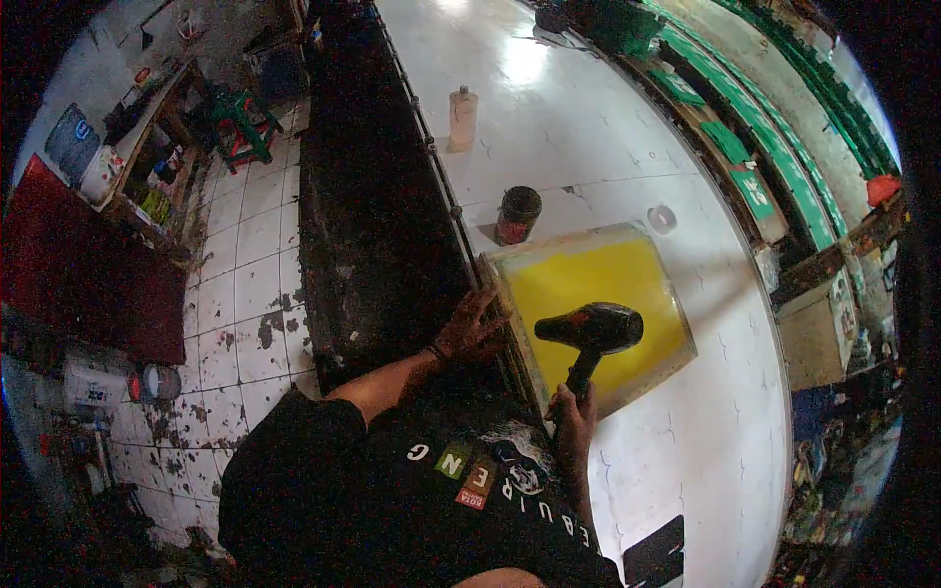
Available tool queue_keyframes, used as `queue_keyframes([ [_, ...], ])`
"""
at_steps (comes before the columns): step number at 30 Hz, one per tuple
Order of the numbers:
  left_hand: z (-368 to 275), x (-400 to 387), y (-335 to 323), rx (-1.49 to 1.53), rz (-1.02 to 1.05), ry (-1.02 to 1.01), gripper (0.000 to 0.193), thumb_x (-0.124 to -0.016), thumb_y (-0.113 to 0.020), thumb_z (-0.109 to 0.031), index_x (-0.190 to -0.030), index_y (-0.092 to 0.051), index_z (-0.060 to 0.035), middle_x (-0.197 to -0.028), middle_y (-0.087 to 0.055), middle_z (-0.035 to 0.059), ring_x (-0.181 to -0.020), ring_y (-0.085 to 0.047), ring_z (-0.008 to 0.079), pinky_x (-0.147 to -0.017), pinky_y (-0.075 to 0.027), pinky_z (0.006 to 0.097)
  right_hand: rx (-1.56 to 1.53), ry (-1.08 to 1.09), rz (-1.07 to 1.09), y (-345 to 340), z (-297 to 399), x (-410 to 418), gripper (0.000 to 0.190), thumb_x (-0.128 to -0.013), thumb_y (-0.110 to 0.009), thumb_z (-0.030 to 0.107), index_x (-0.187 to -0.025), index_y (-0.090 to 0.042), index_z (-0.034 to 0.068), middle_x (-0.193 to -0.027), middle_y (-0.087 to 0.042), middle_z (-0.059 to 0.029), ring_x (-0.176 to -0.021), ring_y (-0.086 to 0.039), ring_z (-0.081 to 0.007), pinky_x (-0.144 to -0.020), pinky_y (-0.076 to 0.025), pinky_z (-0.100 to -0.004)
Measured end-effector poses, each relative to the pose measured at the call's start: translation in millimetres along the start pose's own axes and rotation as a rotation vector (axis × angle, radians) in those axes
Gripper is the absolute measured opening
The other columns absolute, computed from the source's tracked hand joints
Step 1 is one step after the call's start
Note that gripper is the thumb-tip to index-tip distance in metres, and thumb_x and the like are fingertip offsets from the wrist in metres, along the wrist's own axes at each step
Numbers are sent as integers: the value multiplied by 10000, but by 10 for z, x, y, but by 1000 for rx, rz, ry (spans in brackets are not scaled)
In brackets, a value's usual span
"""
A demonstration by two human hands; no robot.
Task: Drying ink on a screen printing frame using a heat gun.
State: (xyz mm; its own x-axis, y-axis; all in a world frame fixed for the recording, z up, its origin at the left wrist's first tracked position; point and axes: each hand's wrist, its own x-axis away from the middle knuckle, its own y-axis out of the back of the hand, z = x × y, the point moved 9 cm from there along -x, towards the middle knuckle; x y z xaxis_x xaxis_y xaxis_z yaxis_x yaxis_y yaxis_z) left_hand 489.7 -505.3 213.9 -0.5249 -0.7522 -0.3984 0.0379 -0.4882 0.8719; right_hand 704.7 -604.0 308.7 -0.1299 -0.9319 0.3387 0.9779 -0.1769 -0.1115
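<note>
A black hair dryer (pixel 590 328) is held by its handle in my right hand (pixel 577 415). Its body hangs over a screen-printing frame (pixel 518 323) whose mesh is covered with a yellow coating (pixel 588 272). The frame sits on a long white table, its near edge close to my body. My left hand (pixel 474 323) is at that near edge with its fingers spread. Whether its fingertips press on the frame is hard to tell.
On the white table (pixel 706 411) stand a dark jar (pixel 519 214) and a pale bottle (pixel 462 121) beyond the frame. A roll of tape (pixel 662 219) lies by the frame's far corner. A metal rail (pixel 431 147) runs along the table's near side. Green printed pieces (pixel 750 192) line the right.
</note>
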Motion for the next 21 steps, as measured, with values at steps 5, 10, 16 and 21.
queue_keyframes([
  [5,380,97,-357,1185,-70,474,611,-1022,-491,-491,-1579,-293,-336,-1647,-133,181,-1504,-172,410,-1180,-219,568,-3,21,-1,-14,-57,-34,260,-971,-638,229,-1143,-522,73,-763,-537,-13,-648,-511,-111,-583,-426,-267],
  [10,130,44,-100,-8,234,73,661,-990,-517,-549,-1578,-293,-349,-1653,-124,168,-1504,-149,436,-1183,-198,591,-64,19,-4,-20,-16,7,285,-966,-646,230,-1169,-523,72,-761,-544,-13,-645,-520,-109,-566,-435,-265],
  [16,203,29,-25,687,-88,126,622,-973,-507,-604,-1540,-371,-387,-1659,-87,159,-1502,-148,443,-1179,-205,607,-60,42,42,21,-133,-63,298,-970,-648,228,-1199,-521,84,-772,-540,-5,-650,-526,-106,-558,-443,-269],
  [21,186,20,-98,588,83,128,591,-982,-492,-599,-1528,-391,-399,-1664,-80,145,-1501,-152,443,-1171,-218,617,-92,-48,-106,17,-80,42,289,-973,-645,222,-1196,-521,87,-769,-535,-5,-651,-526,-111,-556,-438,-268],
])
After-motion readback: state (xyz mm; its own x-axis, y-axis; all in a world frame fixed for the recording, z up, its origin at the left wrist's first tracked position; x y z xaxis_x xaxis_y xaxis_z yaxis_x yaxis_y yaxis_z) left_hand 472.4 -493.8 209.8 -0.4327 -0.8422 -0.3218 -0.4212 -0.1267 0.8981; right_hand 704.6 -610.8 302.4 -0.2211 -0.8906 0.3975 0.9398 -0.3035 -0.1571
